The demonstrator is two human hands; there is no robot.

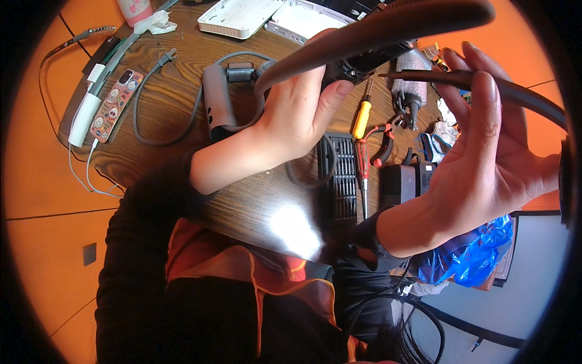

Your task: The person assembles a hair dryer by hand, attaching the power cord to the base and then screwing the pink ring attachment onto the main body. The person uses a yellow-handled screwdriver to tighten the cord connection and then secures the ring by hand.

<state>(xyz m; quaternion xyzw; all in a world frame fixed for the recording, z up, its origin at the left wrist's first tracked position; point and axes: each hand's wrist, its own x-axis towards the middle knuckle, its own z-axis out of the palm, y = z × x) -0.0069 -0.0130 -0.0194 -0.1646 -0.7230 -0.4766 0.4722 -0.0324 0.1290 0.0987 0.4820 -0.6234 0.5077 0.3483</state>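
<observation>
My left hand (pixel 297 112) is closed around a black cylindrical part (pixel 357 65), its thumb pressed along the near side. A thick dark grey cord (pixel 376 42) arches over that hand, close to the camera, and covers some of the fingers. On the right, my right hand (pixel 491 136) is raised with the thumb upright. Between its thumb and fingers runs a long dark tapered rod (pixel 521 94), whose thin tip points at the black part; its exact kind is unclear. A grey cylindrical casing (pixel 217 100) lies left of my left hand.
On the wooden table (pixel 182 67) lie a yellow-handled screwdriver (pixel 362 120), a red-handled screwdriver (pixel 363 161), pliers (pixel 383 145) and a bit case (pixel 344 176). A patterned phone (pixel 117 104) is at left, white casings (pixel 239 18) at the back, a blue bag (pixel 476 252) at right.
</observation>
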